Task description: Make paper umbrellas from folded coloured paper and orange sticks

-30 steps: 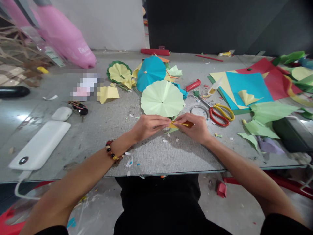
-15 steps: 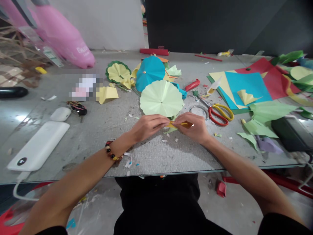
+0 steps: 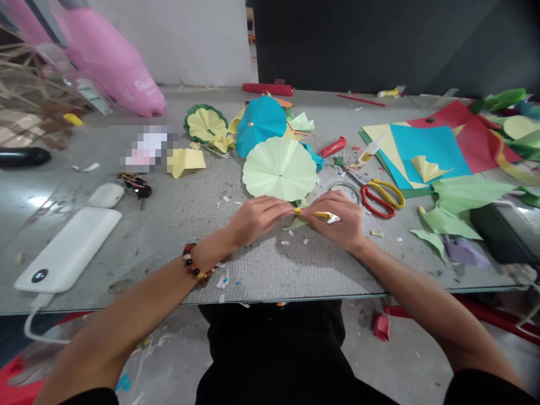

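Both hands meet over the grey table (image 3: 261, 270) near its front edge. My left hand (image 3: 255, 218) and my right hand (image 3: 337, 219) each pinch one end of a small folded yellow paper strip (image 3: 314, 214), whose white tip sticks out past the right thumb. Just behind the hands lies a round pleated pale green paper disc (image 3: 279, 169). A blue paper umbrella shape (image 3: 260, 124) and a yellow-and-green paper flower (image 3: 205, 124) sit farther back.
Red-and-yellow scissors (image 3: 377, 197) lie right of the hands, with a tape ring (image 3: 343, 188) and a red cutter (image 3: 333, 147). Coloured paper sheets (image 3: 430, 149) cover the right side. A white power bank (image 3: 67, 250) and a white mouse (image 3: 106, 195) lie left. Paper scraps litter the table.
The hands have folded the yellow strip tighter; it looks shorter and a white tip now shows at the right thumb. The hands stay in the same place.
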{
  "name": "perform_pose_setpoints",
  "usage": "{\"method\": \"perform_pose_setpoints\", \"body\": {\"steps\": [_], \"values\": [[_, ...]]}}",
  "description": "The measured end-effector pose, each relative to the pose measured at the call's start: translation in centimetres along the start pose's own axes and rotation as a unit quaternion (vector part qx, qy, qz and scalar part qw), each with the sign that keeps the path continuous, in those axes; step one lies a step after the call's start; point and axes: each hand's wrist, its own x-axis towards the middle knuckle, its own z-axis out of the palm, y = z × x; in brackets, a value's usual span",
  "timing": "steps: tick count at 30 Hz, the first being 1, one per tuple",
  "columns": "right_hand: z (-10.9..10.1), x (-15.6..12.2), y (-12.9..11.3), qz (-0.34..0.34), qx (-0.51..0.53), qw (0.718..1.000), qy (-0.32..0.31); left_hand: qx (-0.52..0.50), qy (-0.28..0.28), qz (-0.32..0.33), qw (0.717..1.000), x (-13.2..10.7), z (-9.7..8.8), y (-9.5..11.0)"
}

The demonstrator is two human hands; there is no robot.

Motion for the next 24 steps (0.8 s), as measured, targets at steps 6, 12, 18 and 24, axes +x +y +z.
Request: {"method": "perform_pose_setpoints", "body": {"steps": [6,12,18,24], "values": [[0.2,-0.4,0.3,0.031,0.036,0.998,-0.051,0.048,-0.011,0.035,0.998,-0.2,-0.4,0.2],[0.2,-0.4,-0.1,0.107,0.056,0.991,-0.055,0.101,-0.017,0.043,0.994,-0.1,-0.8,0.6],[0.2,-0.3,-1.1,0.148,0.037,0.988,-0.015,0.102,-0.004,0.028,0.994,0.2,-0.9,1.0],[0.4,-0.5,-1.3,0.171,0.042,0.984,-0.003,0.149,-0.023,0.045,0.988,0.3,-0.7,0.9]]}}
